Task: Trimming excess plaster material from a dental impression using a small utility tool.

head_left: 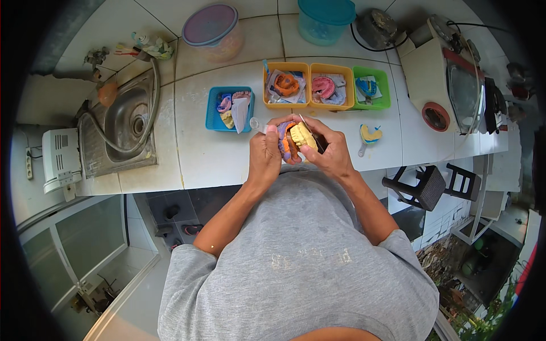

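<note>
Over the counter's front edge, my left hand (265, 154) is closed on a dental impression (284, 139) in purple and orange material. A clear tray handle (257, 124) sticks out past the left thumb. My right hand (334, 154) grips a pale yellow plaster dental cast (303, 136), its thumb pressed on the near side. Cast and impression lie against each other; whether they are still joined I cannot tell. A thin metal tool, partly hidden by the right fingers, shows beside the cast. To the right, another dental impression (371, 135) with yellow plaster lies on the counter.
A blue basket (212, 121), a yellow basket (286, 105), an orange-yellow basket (330, 107) and a green basket (380, 103) hold impressions. Lidded tubs (211, 28) stand behind. A metal sink (126, 116) is left, a cream machine (424, 71) right, a dark stool (429, 184) below.
</note>
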`<state>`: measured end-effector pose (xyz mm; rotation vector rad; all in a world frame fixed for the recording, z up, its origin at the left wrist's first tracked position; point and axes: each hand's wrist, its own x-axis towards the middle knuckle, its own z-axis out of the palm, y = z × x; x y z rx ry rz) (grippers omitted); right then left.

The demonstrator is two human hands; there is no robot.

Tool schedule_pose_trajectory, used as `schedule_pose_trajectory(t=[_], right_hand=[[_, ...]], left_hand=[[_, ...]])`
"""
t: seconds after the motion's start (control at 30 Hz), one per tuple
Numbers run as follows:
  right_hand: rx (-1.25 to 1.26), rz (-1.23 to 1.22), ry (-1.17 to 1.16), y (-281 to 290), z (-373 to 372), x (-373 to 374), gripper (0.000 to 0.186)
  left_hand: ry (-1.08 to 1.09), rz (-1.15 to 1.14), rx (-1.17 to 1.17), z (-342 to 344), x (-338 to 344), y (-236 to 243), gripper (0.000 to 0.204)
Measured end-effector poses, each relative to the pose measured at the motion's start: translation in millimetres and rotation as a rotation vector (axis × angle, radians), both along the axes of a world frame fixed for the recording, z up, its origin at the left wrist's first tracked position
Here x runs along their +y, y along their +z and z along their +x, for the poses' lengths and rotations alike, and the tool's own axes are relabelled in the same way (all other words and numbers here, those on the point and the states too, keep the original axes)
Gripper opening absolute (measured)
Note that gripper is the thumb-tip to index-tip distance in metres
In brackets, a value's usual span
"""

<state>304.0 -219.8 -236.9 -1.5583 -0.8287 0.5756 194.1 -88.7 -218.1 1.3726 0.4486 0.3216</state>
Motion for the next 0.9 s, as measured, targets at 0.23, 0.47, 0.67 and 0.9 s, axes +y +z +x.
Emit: schedule_pose_trajectory(t=[0.23,0.47,0.67,0.9], right_hand=[[0.726,0.065,0.027,21.0,12.8,-8.0,0.054],[0.996,0.25,0.077,18.1,15.0,-9.2,0.077],[1.116,0.366,0.121,23.5,15.3,-8.6,0.081],[1.175,0.389,0.14,28.9,17.3,-8.9,0.085]], left_hand=[[-0.003,-0.267,0.036,7.8,7.9,18.3,0.069],[0.132,-0.262,0.051,9.5,20.3,23.3,0.063],[0.183,-0.009,0.113,29.4,46.2,-12.7,0.045],[0.172,0.158,0.258,81.6,72.2,-76.8,0.046]])
